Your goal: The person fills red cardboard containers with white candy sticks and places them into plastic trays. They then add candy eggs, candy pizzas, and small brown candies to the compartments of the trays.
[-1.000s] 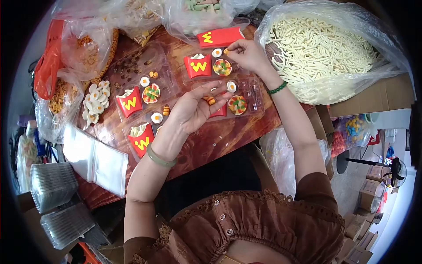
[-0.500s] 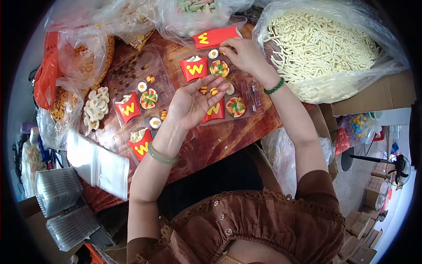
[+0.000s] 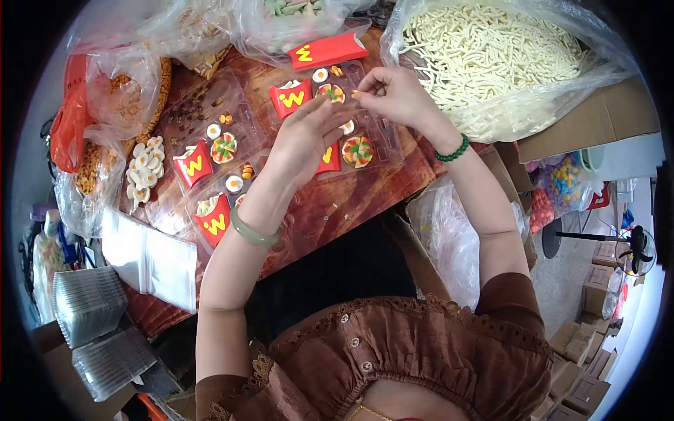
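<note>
My right hand (image 3: 399,98) is closed in a pinch on a small orange piece (image 3: 357,92), apparently a miniature burger, just right of a miniature pizza (image 3: 330,92). Left of it, my left hand (image 3: 303,137) is cupped with its fingers together; its palm and anything in it are hidden. Below that hand lies a clear plastic tray (image 3: 390,151), holding red fries boxes (image 3: 291,98), miniature fried eggs (image 3: 320,75) and another pizza (image 3: 358,151). Miniature burgers (image 3: 336,71) sit beside the upper egg.
At the left, another clear tray (image 3: 242,91) holds similar pieces near a pile of eggs (image 3: 146,168). A big bag of pale strands (image 3: 491,63) stands at the back right. A red flattened box (image 3: 328,50) lies behind. Clear sleeves (image 3: 151,256) and stacked trays (image 3: 91,302) are at front left.
My left hand has turned its palm, where two miniature burgers lay, out of sight. My right hand has moved from beside the upper egg toward my left hand and now pinches a small orange piece.
</note>
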{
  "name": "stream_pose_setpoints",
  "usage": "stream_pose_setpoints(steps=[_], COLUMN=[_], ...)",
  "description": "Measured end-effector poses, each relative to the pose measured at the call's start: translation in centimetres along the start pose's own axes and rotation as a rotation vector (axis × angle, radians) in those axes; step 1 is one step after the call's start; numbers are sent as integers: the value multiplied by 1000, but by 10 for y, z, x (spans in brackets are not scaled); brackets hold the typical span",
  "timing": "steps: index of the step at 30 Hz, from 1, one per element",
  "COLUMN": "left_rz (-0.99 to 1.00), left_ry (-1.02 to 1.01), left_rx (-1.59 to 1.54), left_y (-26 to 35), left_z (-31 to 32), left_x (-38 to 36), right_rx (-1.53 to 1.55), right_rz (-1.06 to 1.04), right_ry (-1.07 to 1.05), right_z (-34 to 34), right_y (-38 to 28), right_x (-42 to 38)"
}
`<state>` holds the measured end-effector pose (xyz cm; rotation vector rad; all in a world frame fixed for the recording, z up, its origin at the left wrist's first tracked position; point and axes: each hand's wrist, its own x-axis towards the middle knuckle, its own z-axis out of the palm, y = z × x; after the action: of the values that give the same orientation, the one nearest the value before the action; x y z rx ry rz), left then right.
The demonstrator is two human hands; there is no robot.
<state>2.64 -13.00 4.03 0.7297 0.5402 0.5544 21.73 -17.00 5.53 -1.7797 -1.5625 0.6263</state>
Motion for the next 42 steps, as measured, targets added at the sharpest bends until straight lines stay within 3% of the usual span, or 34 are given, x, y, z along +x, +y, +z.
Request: stream_pose_setpoints(steps=[1,3,12,19,23,25,27,29,31,32,36,38,39,40,42], left_rz=[30,19,13,129,328,555,514,876,994,1061,865,639,570,499,669], left_ry=[80,87,136,180,266,333,484,595,706,668,633,775,812,854,782], left_rx=[94,102,57,267,517,751,745,1204,1373,1503,1608,1931,1949,1961,1892], left_y=[-2,-8,-6,19,59,91,133,172,204,224,248,253,255,255,262], left_z=[-2,-11,-39,-64,-94,-109,-121,-158,-169,-194,-200,-180,-172,-169,-177], left_x=[-9,-20,-51,-59,-41,-16,13,61,92,118,162,159,156,158,166], right_rx=[0,-276,-323,-325,-197,-60,-42,-120,-62,-84,-43,-99,-109,-120,-143], right_rz=[-4,-92,-215,-377,-180,-246,-190,-177,-198,-164,-70,-206,-260,-192,-115], right_ry=[3,17,12,-52,-4,54,-3,-151,-143,-187,-214,-162,-105,-107,-106], right_z=[3,15,34,37,13,13,11,8,6,-1,4,12,18,20,21], right_y=[7,27,45,51,11,16,3,5,13,12,34,45,50,47,40], right_x=[-3,-9,-10,-11,-7,8,17,18,12,8,-7,-10,-9,-10,-11])
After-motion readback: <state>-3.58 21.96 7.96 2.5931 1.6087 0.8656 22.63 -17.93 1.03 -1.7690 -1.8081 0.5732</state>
